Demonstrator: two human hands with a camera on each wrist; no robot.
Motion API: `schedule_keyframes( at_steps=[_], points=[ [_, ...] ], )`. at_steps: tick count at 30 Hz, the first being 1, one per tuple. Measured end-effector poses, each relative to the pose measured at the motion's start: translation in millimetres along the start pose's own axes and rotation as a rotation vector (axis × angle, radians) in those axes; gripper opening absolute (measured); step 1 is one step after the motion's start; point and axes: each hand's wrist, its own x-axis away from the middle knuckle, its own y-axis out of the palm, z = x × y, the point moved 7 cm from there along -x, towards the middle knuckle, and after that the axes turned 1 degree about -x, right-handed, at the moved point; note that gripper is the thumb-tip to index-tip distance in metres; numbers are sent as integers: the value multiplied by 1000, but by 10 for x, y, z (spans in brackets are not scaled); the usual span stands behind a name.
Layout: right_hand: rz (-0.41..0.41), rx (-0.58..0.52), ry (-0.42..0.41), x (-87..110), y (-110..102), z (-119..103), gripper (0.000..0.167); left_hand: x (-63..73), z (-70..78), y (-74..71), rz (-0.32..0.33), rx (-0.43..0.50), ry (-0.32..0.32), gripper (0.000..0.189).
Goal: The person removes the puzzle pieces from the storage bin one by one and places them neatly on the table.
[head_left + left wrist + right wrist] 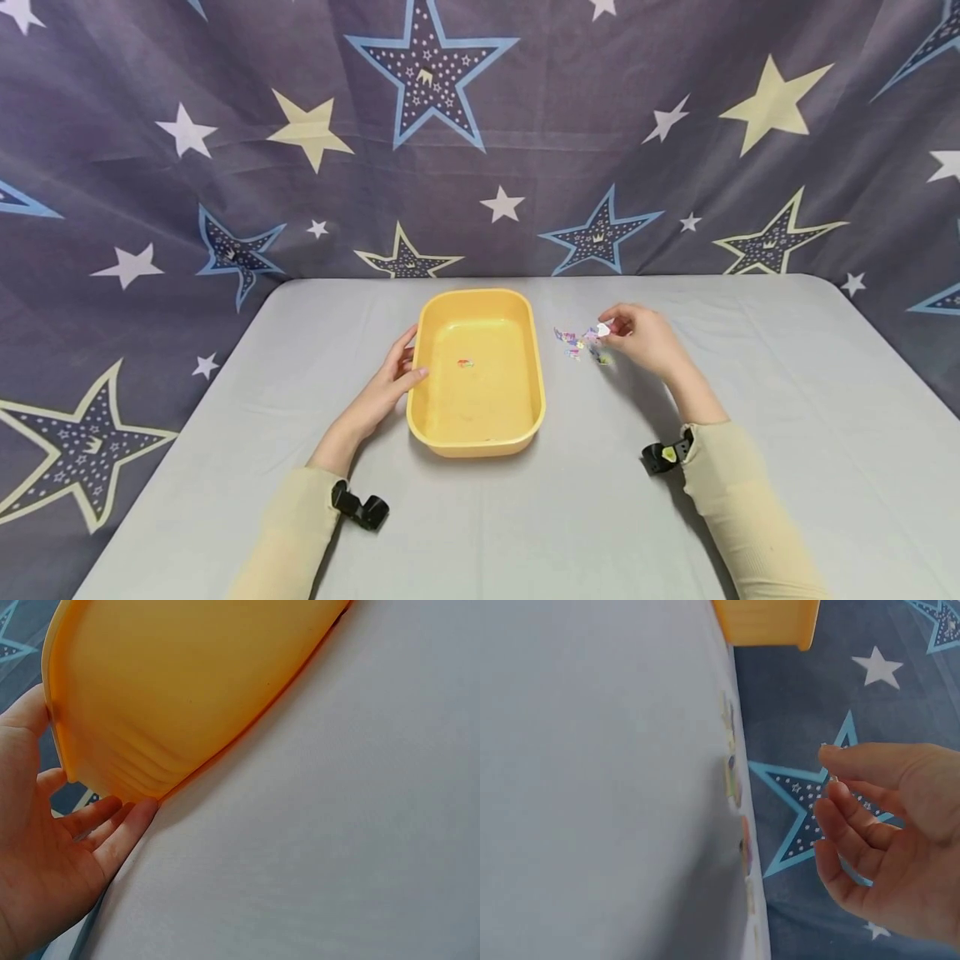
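Observation:
A yellow plastic tub [480, 433] stands on the table, with one small colourful sticker [465, 363] lying flat on its floor. My left hand [386, 385] holds the tub's left side, thumb at the rim and fingers against the outer wall; the left wrist view shows this hand [67, 840] at the tub's wall [202, 690]. Right of the tub, my right hand [645, 337] pinches a small sticker [603, 330] with a white face showing, just above a loose cluster of colourful stickers [573, 340]. In the right wrist view, thumb and index finger meet and hide most of it.
A pale grey cloth covers the table [585, 517]. Behind it hangs a dark curtain [495, 108] printed with stars. Black wrist cameras sit on the left wrist [360, 507] and the right wrist [667, 456].

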Motion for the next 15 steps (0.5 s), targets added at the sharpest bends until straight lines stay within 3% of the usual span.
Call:
schedule_keyframes(
  at_steps=[11,15],
  points=[
    [-62,1,45,17,24,191,27,-13,-17,-11,3,6,2,68],
    [-87,-34,10,50,20,209,24,-13,-19,-6,-4,-3,8,68]
  ],
)
